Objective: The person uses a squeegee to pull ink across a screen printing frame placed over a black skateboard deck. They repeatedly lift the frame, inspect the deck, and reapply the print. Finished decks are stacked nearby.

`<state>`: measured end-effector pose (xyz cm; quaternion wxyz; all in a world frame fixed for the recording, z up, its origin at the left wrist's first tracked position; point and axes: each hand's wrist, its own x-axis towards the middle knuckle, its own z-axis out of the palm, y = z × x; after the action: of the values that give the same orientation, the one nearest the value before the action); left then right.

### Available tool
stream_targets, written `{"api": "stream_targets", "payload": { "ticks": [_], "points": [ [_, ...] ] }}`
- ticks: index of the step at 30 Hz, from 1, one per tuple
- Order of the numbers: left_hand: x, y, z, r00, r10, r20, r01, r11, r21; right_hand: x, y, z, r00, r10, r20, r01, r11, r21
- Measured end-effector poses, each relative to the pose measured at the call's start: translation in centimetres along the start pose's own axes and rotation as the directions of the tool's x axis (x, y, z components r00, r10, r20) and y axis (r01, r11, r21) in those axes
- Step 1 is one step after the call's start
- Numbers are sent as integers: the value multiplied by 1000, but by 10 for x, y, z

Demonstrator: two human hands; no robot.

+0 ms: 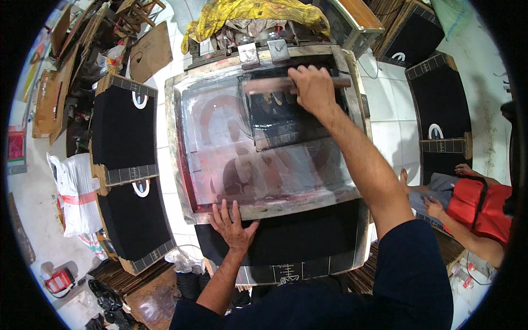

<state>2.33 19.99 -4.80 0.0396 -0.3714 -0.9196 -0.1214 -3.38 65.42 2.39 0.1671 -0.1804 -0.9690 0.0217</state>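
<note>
A screen printing frame (pixel 174 126) with a pale mesh and red-stained edges lies before me, over a board covered in black cloth (pixel 280 236). My right hand (pixel 313 91) is closed round the wooden handle of a squeegee (pixel 269 84), held crosswise at the far part of the screen. Dark ink (pixel 283 124) covers the mesh below it, on the right half. At the near rim of the frame, my left hand (pixel 234 231) rests with its fingers spread, gripping nothing. Metal hinge clamps (pixel 279 50) hold the frame's far side.
Boards with black fabric panels (pixel 125 129) stand at the left, and similar black panels (pixel 440 102) at the right. A yellow cloth (pixel 258 12) is heaped beyond the clamps. Another person in a red top (pixel 478 206) sits close by at the right. A white sack (pixel 77 192) stands far left.
</note>
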Motion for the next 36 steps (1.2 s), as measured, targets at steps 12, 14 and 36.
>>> {"api": "stream_targets", "payload": {
  "ticks": [12, 14, 36],
  "points": [
    [5, 6, -6, 997, 3, -77, -5, 999, -37, -130, -48, -31, 999, 16, 32, -16, 1000, 20],
    [14, 5, -13, 980, 84, -182, -88, 996, -15, -127, -46, -32, 1000, 4, 6, -5, 999, 45],
    [51, -3, -63, 988, 153, -14, -150, 945, -291, -2, 18, -28, 960, -26, 279, -12, 991, 132]
  ]
}}
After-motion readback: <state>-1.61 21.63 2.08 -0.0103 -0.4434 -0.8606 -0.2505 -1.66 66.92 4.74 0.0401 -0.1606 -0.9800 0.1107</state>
